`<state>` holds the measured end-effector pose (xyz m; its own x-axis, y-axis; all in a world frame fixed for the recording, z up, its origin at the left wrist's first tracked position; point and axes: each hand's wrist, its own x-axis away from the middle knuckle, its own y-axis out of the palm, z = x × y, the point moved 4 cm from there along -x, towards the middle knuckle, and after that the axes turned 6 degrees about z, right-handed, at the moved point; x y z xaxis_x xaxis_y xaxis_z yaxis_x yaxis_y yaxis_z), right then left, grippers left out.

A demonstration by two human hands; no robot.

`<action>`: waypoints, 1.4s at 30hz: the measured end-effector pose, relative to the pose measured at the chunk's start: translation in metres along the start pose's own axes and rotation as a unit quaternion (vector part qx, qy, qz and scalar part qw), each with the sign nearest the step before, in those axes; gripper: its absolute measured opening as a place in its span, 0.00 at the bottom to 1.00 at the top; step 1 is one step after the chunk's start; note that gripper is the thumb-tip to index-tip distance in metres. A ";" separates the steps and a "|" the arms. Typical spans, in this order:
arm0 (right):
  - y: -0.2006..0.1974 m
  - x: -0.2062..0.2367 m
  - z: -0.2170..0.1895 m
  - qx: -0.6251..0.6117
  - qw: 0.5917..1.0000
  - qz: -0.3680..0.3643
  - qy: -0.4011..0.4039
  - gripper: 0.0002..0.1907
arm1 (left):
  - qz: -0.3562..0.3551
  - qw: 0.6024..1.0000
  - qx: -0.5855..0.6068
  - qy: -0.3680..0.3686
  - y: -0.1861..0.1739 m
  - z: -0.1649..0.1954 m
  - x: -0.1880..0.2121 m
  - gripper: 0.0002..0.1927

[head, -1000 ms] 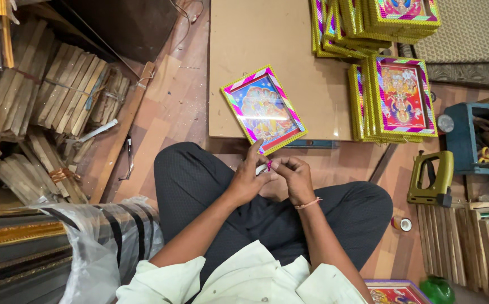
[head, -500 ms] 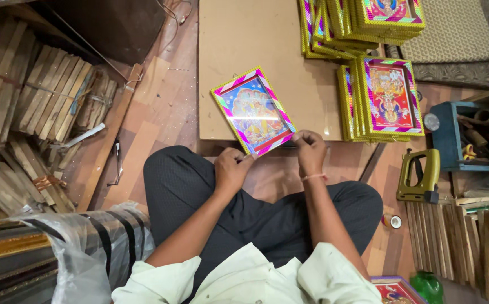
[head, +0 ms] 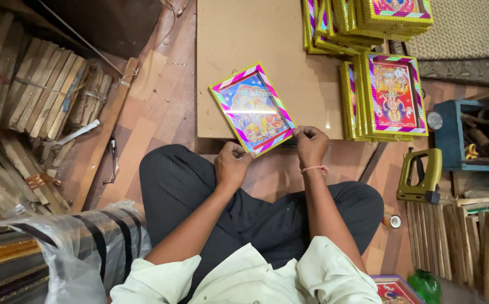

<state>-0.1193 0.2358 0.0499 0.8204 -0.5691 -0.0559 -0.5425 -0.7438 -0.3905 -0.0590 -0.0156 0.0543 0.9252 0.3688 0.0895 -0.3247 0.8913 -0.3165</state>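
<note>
2 hands hold 1 framed picture (head: 252, 108) in the head view, a colourful print in a frame with pink, yellow and green striped edges, lying tilted on the near edge of a low tan board that serves as the counter (head: 244, 34). The left hand (head: 232, 164) grips the frame's near corner, its fingers closed on the edge, while the right hand (head: 310, 143) pinches the corner on the other side, fingers curled tight against it; a thin pale band sits on that wrist. The person sits cross-legged on the wooden floor (head: 149, 95) in dark trousers and a pale shirt, knees just under the counter's edge. To the right, a stack of similar framed pictures (head: 390, 97) rests on the counter's corner, and more stacks (head: 368, 19) lie at its far end. An olive-green staple gun (head: 421, 175) sits on the floor near the right knee, beside a blue tool box (head: 453, 138). Bundles of wooden strips (head: 41, 90) lie well to the left, and more strips (head: 464, 242) to the right.
</note>
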 end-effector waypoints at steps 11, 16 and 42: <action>0.002 0.004 -0.006 -0.016 1.000 0.006 0.001 0.04 | -0.008 1.000 -0.010 -0.025 0.002 -0.002 -0.003 0.16; 0.003 0.004 -0.002 -0.025 0.999 0.016 -0.021 0.05 | -0.006 0.999 0.000 -0.037 0.006 -0.012 -0.003 0.16; 0.005 0.010 -0.012 -0.010 1.000 0.003 0.024 0.10 | -0.010 0.999 0.036 -0.039 -0.001 -0.021 0.002 0.15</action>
<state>-0.1160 0.2226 0.0583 0.8083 -0.5886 -0.0144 -0.5510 -0.7475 -0.3709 -0.0523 -0.0209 0.0350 0.9143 0.3679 0.1695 -0.3225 0.9144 -0.2449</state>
